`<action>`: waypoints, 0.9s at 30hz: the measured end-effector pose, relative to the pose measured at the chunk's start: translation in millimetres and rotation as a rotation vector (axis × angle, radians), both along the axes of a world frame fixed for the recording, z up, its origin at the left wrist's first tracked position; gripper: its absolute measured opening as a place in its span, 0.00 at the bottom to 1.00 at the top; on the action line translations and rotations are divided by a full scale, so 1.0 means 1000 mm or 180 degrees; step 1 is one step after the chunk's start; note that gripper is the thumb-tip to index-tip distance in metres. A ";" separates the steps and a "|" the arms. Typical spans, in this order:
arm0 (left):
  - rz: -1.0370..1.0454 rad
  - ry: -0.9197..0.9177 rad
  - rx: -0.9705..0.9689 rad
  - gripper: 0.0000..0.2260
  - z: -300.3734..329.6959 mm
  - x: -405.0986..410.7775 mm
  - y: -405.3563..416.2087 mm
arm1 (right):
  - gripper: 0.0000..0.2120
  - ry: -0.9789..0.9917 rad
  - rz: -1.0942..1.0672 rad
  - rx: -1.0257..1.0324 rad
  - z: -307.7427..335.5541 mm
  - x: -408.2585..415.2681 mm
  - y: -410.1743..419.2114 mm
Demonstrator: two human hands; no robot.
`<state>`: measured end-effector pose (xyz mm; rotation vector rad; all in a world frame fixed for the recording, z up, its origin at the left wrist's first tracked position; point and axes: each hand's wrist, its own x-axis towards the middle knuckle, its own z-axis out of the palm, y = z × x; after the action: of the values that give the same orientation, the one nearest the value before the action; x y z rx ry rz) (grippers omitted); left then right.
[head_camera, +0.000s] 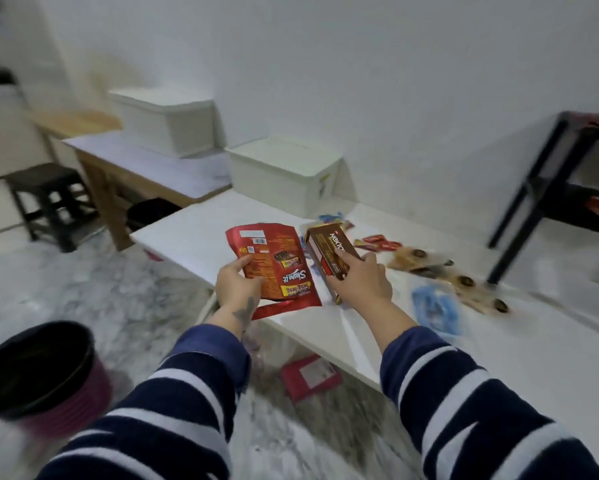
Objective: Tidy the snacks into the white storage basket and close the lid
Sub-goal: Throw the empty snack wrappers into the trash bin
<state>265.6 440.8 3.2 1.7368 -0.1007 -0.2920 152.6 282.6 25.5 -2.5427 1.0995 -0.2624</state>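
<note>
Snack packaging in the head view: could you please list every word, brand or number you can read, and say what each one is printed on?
"Nextar": on the brown box, held in the right hand; the last letter is partly covered.
"Beng-Beng": yellow band on the red pouch, held in the left hand, seen upside down.
"Share It": white script on the same pouch, seen upside down.
Pouch fine print and barcode: too small.
Loose wrappers on the white table: too blurred.

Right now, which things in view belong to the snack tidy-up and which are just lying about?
Job: red snack pouch in left hand; brown Nextar box in right hand; loose snacks on the white table; lidded white storage basket.

Lying about: second white box, black stool, dark bin, black shelf.
</note>
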 end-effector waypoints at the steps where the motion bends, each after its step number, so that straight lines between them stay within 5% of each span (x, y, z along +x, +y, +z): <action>1: 0.0139 0.0002 -0.0010 0.22 -0.002 0.017 0.012 | 0.28 0.0021 0.0143 -0.0008 -0.001 0.023 0.007; 17: 0.2377 0.0412 0.0439 0.24 -0.041 0.177 0.231 | 0.26 0.0287 0.2405 0.0058 -0.041 0.318 0.173; 27: 0.2986 0.0823 0.0263 0.24 -0.115 0.285 0.357 | 0.27 0.0714 0.3166 0.0226 -0.112 0.455 0.326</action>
<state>550.1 797.6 -111.9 1.6279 0.9007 0.1799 607.8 608.2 -87.0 -2.7369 -0.1872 0.3198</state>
